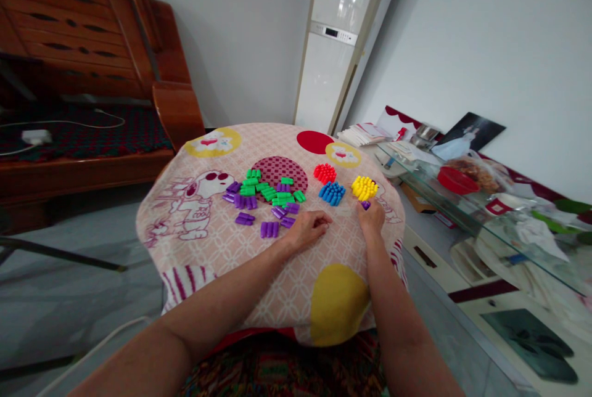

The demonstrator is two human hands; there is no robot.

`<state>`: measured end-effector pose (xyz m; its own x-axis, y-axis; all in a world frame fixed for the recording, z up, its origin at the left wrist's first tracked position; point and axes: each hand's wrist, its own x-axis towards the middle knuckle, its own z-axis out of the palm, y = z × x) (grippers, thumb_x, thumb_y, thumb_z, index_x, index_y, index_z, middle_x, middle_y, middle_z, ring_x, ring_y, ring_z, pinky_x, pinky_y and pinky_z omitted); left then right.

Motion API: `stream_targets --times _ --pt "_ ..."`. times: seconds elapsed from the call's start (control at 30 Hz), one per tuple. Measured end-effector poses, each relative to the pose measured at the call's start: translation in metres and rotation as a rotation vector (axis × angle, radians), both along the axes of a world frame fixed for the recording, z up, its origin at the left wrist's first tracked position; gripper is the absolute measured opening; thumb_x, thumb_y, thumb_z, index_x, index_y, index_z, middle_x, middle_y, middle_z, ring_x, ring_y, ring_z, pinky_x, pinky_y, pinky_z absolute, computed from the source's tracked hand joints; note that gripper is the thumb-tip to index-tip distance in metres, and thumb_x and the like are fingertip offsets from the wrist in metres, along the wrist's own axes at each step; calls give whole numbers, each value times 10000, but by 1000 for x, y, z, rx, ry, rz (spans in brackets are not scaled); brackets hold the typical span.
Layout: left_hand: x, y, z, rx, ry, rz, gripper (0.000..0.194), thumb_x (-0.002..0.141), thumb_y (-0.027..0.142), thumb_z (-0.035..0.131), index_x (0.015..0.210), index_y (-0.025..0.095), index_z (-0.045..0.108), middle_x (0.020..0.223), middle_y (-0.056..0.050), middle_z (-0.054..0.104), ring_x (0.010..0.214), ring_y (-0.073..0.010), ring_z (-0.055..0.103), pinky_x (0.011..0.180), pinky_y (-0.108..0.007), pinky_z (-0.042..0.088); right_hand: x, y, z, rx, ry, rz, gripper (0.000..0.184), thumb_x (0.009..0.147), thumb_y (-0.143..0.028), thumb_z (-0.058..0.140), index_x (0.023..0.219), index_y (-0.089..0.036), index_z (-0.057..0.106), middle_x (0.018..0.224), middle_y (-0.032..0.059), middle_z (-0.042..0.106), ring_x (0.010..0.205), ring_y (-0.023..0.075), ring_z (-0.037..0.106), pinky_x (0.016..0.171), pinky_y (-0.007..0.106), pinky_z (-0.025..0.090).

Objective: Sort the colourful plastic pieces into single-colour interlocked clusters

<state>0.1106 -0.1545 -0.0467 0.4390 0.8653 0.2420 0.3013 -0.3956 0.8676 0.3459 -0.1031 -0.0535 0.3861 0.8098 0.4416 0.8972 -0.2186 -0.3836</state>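
My right hand [371,219] is closed on a small purple plastic piece [365,204], just in front of a pile of yellow pegs [364,187]. My left hand [308,230] rests on the tablecloth, fingers loosely bent and apart, with nothing visible in them. Purple ribbed pieces [269,229] lie to its left, the closest almost touching the wrist. Green ribbed pieces [266,191] are scattered among the purple ones. Beyond my hands, blue pegs [332,193] and red pegs [325,172] stand in two separate clusters.
A patterned cloth [259,286] covers the round table. On the right is a glass-topped cabinet [490,218] crowded with papers, a red bowl [457,180] and bags. A wooden bench [178,110] stands at the left, and a tall white air conditioner [324,76] behind the table.
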Motion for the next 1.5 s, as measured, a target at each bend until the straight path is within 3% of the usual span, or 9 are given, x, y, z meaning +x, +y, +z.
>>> stream_targets --times 0.33,0.47,0.63,0.8,0.9,1.03,1.23,1.37,1.5 --pt "-1 1 -4 -7 3 0 235 817 171 570 991 129 722 680 -5 665 642 -127 584 604 -223 420 17 -13 2 -20 -5 -54 258 819 -250 550 948 -116 729 880 127 706 790 220 569 731 306 378" --pt "-1 1 -4 30 30 8 239 818 158 569 994 135 728 704 -8 684 651 -127 591 618 -224 436 18 -17 3 -34 -18 -57 329 818 -254 558 1063 -110 724 975 152 714 875 241 596 800 324 403" --pt "-1 -1 -7 149 104 18 270 809 109 556 1014 136 729 888 -56 742 751 -149 642 719 -257 491 17 -21 2 135 94 -90 525 807 -395 565 1228 -99 668 1096 184 707 972 289 608 864 371 424" --pt "-1 0 -7 291 97 43 274 818 74 529 999 142 722 932 -78 744 835 -164 666 817 -285 523 27 -25 -2 253 271 -151 552 831 -457 464 1132 -62 706 982 195 721 897 292 624 823 378 446" --pt "-9 6 -2 350 79 158 270 821 65 524 996 142 715 914 -80 739 831 -166 669 820 -289 532 34 -27 -7 299 341 -181 524 838 -454 419 1015 -80 740 937 188 728 874 288 619 804 372 449" --pt "-42 21 11 423 85 447 256 833 92 523 1000 160 704 986 -87 734 912 -189 671 859 -315 535 37 -28 -10 320 351 -209 477 823 -438 422 909 -103 749 863 171 731 823 281 612 780 368 445" --pt "-137 51 11 414 166 963 249 785 132 531 979 173 682 1085 -119 717 1077 -270 639 1008 -456 477 34 -30 -12 366 328 -187 463 814 -424 420 876 -103 748 821 164 725 782 271 606 749 358 442" --pt "-174 58 -1 246 224 999 98 780 174 590 865 174 638 942 -147 728 1022 -325 652 929 -508 479 34 -29 -13 358 327 -203 460 810 -414 417 880 -107 752 826 162 727 778 263 611 743 348 442" --pt "-170 53 -4 87 287 943 103 782 233 661 821 171 589 718 -77 673 858 -279 661 809 -403 469 35 -29 -14 351 325 -198 448 820 -394 419 907 -107 753 848 163 731 799 264 618 746 345 447"
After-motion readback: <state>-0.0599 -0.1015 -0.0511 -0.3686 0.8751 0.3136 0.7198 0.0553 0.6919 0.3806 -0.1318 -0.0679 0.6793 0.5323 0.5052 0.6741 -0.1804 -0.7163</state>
